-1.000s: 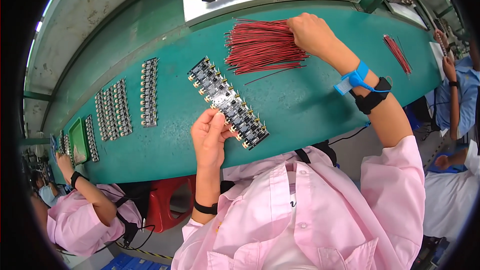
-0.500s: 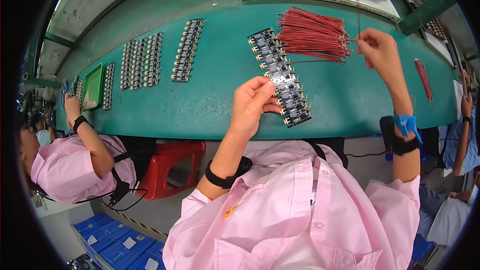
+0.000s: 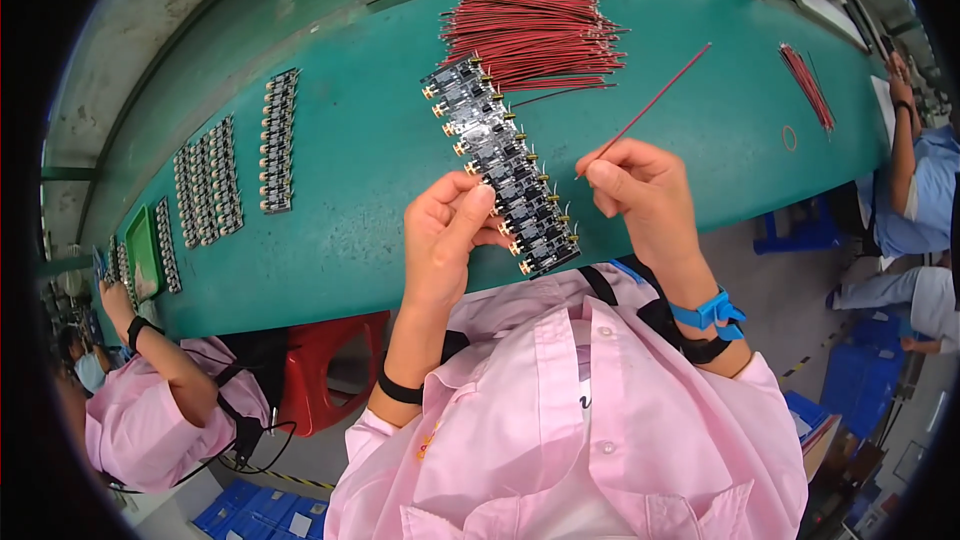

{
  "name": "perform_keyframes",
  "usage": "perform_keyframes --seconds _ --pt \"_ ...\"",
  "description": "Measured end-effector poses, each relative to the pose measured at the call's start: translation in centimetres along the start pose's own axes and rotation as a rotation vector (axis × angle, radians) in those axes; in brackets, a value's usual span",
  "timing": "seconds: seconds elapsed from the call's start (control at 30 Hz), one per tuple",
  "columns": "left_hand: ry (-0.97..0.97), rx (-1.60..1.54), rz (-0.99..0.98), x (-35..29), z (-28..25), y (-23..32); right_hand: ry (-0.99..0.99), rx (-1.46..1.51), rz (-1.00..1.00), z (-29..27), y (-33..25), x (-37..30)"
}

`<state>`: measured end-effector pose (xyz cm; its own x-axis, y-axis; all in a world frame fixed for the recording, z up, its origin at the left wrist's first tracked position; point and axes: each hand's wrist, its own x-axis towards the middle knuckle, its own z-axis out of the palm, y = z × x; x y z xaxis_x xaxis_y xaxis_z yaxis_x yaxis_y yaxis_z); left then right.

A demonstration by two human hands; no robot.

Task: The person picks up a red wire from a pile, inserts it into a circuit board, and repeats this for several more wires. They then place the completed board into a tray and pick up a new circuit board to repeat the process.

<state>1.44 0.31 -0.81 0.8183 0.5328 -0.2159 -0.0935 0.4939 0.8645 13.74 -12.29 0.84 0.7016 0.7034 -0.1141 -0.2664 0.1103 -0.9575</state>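
Note:
My left hand is closed on a long black circuit board panel, pinching its left edge between thumb and fingers. White connectors run down one side of the panel and gold pins stick out along the other. Just right of the panel, my right hand pinches a single red wire near its lower end, and the wire slants up to the right. That lower tip is close to the panel's pins but apart from them. Beyond the panel lies a big pile of red wires, partly covered by the panel's top end.
On the green table, more board panels stand in rows at left, near a green tray. A small wire bundle and a rubber band lie at right. Co-workers sit on both sides; a red stool is at lower left.
My right hand has come from beside the wire pile down and left to the panel, bringing the red wire. My left hand still holds the panel. The whole view has shifted.

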Motion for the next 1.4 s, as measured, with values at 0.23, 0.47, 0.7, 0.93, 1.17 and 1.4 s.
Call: perform_keyframes --seconds 0.23,0.47,0.7,0.93,1.17,1.4 --pt "0.002 0.008 -0.021 -0.1 0.6 -0.1 0.053 0.089 0.082 0.0 -0.4 0.1" --pt "0.006 0.001 -0.015 0.0 0.3 0.2 0.028 0.039 0.059 -0.6 -0.6 0.2" --pt "0.004 -0.013 -0.003 0.5 0.3 0.2 0.049 -0.118 -0.048 -0.1 -0.9 -0.5" --pt "0.055 -0.017 0.026 0.5 0.2 0.0 0.045 -0.268 -0.065 0.3 -0.9 -1.7" --pt "0.101 -0.057 0.073 0.5 0.3 0.2 -0.008 -0.467 -0.346 -0.4 0.1 -2.2" --pt "0.117 -0.112 0.117 0.5 0.3 0.2 0.089 -0.218 -0.146 0.2 0.0 -2.4"
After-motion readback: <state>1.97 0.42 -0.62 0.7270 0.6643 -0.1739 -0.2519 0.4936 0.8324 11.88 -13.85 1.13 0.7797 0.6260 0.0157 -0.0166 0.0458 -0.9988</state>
